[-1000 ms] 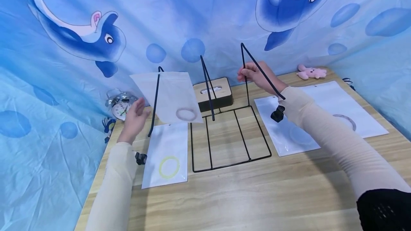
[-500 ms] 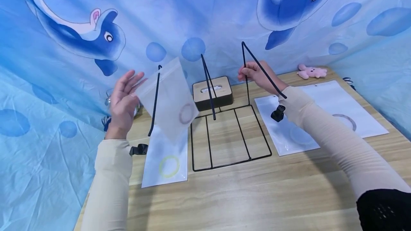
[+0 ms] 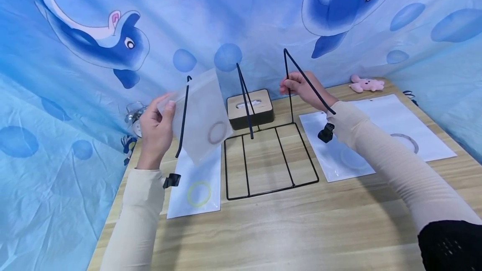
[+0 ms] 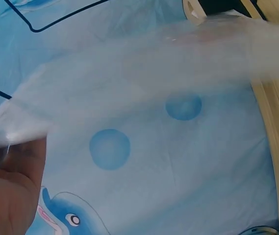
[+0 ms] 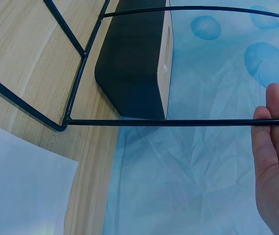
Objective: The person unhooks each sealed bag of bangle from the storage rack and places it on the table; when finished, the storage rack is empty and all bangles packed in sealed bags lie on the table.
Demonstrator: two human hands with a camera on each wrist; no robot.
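Observation:
A frosted, translucent zip bag (image 3: 203, 114) with a faint brownish ring on it hangs tilted at the left end of a black wire rack (image 3: 272, 192). The rack's left front rod crosses before it in the head view. My left hand (image 3: 155, 131) pinches the bag's upper left corner; in the left wrist view the bag (image 4: 129, 68) is blurred and covers part of the fingers. With my right hand (image 3: 305, 89) I hold the rack's right rear rod. In the right wrist view the fingers lie behind that rod (image 5: 188, 123), the thumb out of frame.
Behind the rack stands a tissue box (image 3: 251, 116). White bags lie on the table: one with a yellow ring (image 3: 177, 206) at left, others (image 3: 376, 116) at right. An alarm clock (image 3: 135, 114) stands back left, a pink plush toy (image 3: 367, 84) back right. A printed curtain (image 3: 260, 7) surrounds the table.
The left hand rose beside the bag with spread fingers, then came right and took its corner. The bag turned from nearly level to tilted. The right hand has stayed on the rack.

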